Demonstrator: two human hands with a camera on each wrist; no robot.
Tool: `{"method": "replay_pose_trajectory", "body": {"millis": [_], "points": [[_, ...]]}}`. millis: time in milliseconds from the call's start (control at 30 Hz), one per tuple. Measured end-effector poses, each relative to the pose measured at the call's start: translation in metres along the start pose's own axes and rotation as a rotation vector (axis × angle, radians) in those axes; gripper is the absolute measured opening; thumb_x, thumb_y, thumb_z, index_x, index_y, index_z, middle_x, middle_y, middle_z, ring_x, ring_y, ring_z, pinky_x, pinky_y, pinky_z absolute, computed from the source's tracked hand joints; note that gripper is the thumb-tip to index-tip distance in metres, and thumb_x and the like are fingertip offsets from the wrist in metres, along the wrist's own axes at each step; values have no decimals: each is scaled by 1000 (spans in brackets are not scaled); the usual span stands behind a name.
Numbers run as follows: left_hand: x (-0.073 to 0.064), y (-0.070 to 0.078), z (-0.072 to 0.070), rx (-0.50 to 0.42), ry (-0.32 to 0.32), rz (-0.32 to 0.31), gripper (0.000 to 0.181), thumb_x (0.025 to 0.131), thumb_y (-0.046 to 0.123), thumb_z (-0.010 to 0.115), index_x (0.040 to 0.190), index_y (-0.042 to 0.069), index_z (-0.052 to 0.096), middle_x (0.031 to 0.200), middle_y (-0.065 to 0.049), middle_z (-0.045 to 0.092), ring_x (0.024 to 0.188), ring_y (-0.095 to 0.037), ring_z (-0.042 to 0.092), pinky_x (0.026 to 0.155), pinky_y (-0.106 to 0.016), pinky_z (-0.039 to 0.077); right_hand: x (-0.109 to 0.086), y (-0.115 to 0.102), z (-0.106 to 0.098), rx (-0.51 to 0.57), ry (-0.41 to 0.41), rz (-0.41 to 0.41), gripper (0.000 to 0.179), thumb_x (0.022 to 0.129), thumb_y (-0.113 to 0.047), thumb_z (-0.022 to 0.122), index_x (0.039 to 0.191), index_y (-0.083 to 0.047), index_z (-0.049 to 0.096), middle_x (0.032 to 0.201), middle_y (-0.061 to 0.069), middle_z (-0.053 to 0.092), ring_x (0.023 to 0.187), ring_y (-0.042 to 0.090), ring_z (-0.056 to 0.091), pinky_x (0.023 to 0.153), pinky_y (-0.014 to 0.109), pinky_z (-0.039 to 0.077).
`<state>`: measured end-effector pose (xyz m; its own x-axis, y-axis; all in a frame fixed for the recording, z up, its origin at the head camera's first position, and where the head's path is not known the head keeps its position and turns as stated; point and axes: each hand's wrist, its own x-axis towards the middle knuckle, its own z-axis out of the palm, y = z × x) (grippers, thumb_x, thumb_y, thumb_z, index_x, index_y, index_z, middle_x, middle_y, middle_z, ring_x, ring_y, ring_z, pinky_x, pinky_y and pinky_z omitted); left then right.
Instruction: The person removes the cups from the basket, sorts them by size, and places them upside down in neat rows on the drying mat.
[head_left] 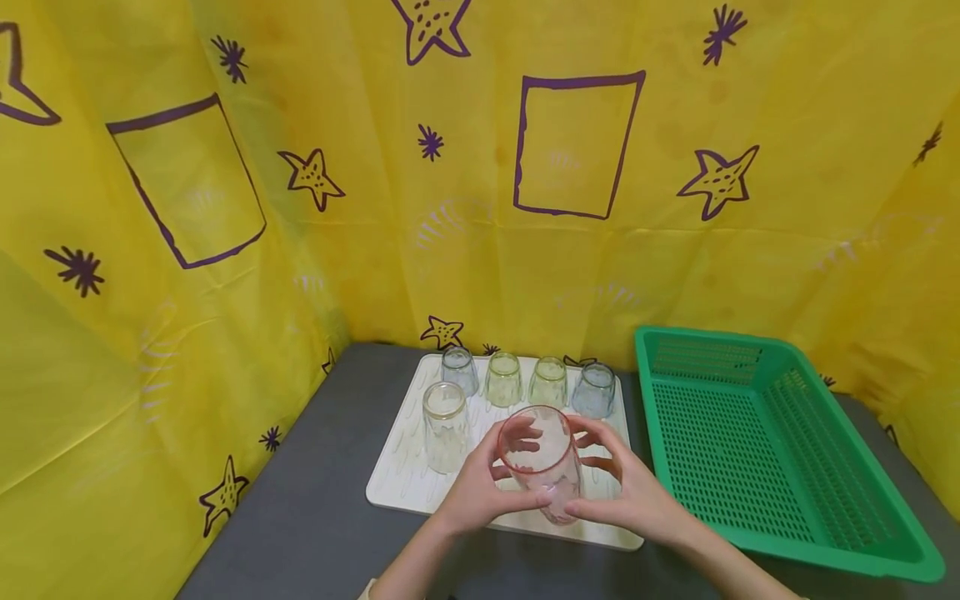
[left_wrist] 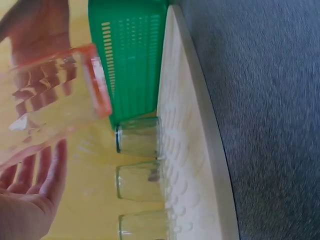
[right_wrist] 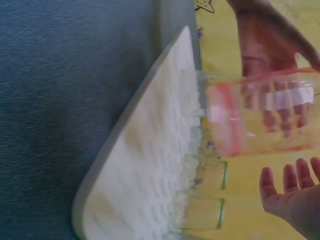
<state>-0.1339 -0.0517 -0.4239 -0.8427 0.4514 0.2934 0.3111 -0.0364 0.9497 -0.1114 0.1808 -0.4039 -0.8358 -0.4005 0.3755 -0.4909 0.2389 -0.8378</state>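
Observation:
A clear glass with a pink tint (head_left: 553,487) is held upright between both hands, above the front part of a white ribbed board (head_left: 401,467). My left hand (head_left: 483,492) grips its left side, thumb at the front and fingers round the back. On the opposite side my right hand (head_left: 637,496) holds it in the same way. The left wrist view shows the glass's thick pink end (left_wrist: 97,80) facing the board. Just left of the hands, a colourless glass (head_left: 446,429) stands on the board.
Along the board's back edge stand a bluish glass (head_left: 460,372), two pale green glasses (head_left: 503,381) and another bluish glass (head_left: 594,392). A green plastic basket (head_left: 652,417) is to the right on the dark grey table (head_left: 300,500). Yellow sheeting (head_left: 480,275) hangs behind and at both sides.

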Motion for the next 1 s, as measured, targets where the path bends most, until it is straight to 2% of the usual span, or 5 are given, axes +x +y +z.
{"method": "replay_pose_trajectory", "body": {"millis": [133, 267, 533, 700, 1000], "points": [[0, 0, 2, -257, 15, 69, 76, 79, 7, 80, 142, 2, 36, 137, -18, 52, 124, -29, 52, 93, -38, 51, -5, 4, 2, -4, 12, 8, 82, 75, -15, 85, 144, -18, 41, 134, 4, 47, 113, 17, 45, 91, 34, 50], [-1, -1, 8, -471, 18, 117, 72, 84, 2, 74, 142, -2, 32, 137, -13, 51, 123, -26, 52, 95, -39, 49, -8, 3, 7, 93, 2, 96, 81, 75, -12, 84, 143, -20, 41, 130, 10, 45, 110, 21, 52, 84, 33, 53], [-2, -1, 16, -615, -1, 141, 62, 88, 3, 68, 142, 15, 39, 135, -5, 50, 123, -23, 50, 96, -45, 48, -8, 2, 11, 315, -18, 103, 73, 81, 2, 75, 143, -8, 37, 130, 23, 46, 102, 28, 57, 74, 38, 57], [-4, -2, 10, -578, -21, 95, 72, 86, 4, 70, 146, 13, 33, 139, -6, 47, 125, -21, 49, 97, -45, 47, -8, 3, 7, 319, -40, 91, 73, 82, 4, 74, 143, -7, 36, 130, 26, 44, 101, 27, 59, 73, 39, 58], [-10, 5, -22, -203, -55, 59, 93, 78, 8, 80, 152, 11, 23, 148, -15, 37, 130, -29, 43, 101, -36, 45, -3, -2, -22, 59, -120, -29, 73, 77, -7, 83, 138, -12, 44, 130, 10, 45, 102, 20, 56, 71, 34, 57]]}}
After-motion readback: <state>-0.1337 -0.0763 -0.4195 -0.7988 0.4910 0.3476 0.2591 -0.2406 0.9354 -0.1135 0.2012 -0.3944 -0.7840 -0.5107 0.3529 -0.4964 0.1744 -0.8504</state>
